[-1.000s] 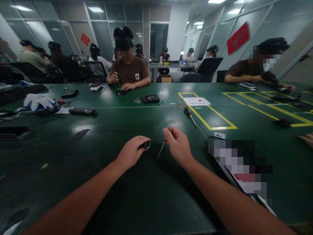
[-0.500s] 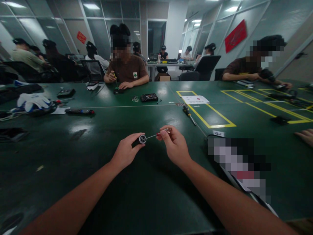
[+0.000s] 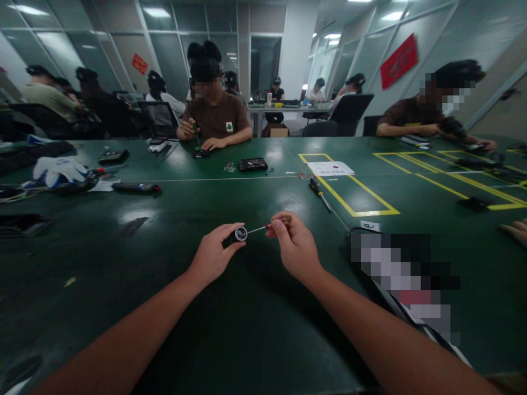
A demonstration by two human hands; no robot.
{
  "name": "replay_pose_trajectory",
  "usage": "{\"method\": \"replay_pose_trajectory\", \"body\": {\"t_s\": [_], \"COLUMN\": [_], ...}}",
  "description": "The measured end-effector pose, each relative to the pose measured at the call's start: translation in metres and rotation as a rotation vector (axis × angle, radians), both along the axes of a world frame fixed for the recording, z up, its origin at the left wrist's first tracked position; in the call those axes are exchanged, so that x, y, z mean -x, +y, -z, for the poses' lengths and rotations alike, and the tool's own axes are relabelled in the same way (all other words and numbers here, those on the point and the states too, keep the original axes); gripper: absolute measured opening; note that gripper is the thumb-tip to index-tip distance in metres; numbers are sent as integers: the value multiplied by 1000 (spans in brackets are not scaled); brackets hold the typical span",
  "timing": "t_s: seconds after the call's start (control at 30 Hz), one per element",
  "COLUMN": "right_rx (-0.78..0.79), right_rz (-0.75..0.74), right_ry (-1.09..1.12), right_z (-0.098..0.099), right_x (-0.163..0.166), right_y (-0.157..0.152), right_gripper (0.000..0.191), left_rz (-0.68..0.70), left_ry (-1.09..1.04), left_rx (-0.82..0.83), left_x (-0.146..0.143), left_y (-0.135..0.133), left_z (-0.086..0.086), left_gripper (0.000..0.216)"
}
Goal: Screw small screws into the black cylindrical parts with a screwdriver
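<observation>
Between the thumb and fingers of my left hand (image 3: 214, 253) is a small dark cylindrical part (image 3: 241, 234), its round, light-rimmed open end turned toward the right. My right hand (image 3: 294, 240) pinches a screwdriver (image 3: 269, 225) by its handle, which is reddish near the shaft. The thin metal shaft points left, and its tip reaches the open end of the cylinder. Whether the tip touches anything inside is too small to tell. Both hands are above the green table (image 3: 230, 340).
A yellow-and-black screwdriver (image 3: 317, 187) lies ahead, beside a white sheet (image 3: 330, 168). Farther off is an opened black device (image 3: 252, 164). White gloves (image 3: 60, 171) and a dark cylindrical tool (image 3: 135, 187) lie left; a black-edged case (image 3: 379, 291) is right. Co-workers sit across the table.
The screwdriver's handle appears turned slightly in my right fingers, its tip still at the cylinder. My left hand keeps its hold. The whole view has shifted a little.
</observation>
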State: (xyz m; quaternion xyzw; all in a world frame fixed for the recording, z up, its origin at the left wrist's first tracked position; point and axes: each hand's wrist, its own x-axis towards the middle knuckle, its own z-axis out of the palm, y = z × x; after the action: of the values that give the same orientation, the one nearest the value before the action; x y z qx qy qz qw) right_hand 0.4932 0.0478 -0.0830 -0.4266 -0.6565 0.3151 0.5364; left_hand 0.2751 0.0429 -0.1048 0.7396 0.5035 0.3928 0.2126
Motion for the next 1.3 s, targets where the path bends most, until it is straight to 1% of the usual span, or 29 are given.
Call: {"method": "replay_pose_trajectory", "body": {"t_s": [0.17,0.3,0.4,0.5,0.67,0.83,1.03,1.3], "right_rx": [-22,-58,-81,-75,-109,-131,-163,-162], "right_rz": [66,73,58,18,62,32,27,-1], "right_ry": [-72,-115,-146,-132,-136,-195,-207,-239], "right_z": [0,-2,-3,-4,-5,-7,-9,-8], "right_x": [1,1,1,0,0,-1,-2,-2], "right_y": [-2,-4,-7,-9,-9,-8,-9,-11], "right_gripper": [21,19,18,19,18,14,13,13], "left_rz": [3,-1,1,0,-13,-16,-8,-16], "left_ry": [5,4,16,22,21,33,29,17], "left_rx": [0,-12,-28,-23,-12,-19,-49,-69], "left_x": [0,0,0,1,1,1,2,3], "left_y": [0,0,1,1,1,1,2,4], "left_z": [-1,0,1,1,1,4,6,7], "left_gripper": [39,38,38,40,41,40,42,41]}}
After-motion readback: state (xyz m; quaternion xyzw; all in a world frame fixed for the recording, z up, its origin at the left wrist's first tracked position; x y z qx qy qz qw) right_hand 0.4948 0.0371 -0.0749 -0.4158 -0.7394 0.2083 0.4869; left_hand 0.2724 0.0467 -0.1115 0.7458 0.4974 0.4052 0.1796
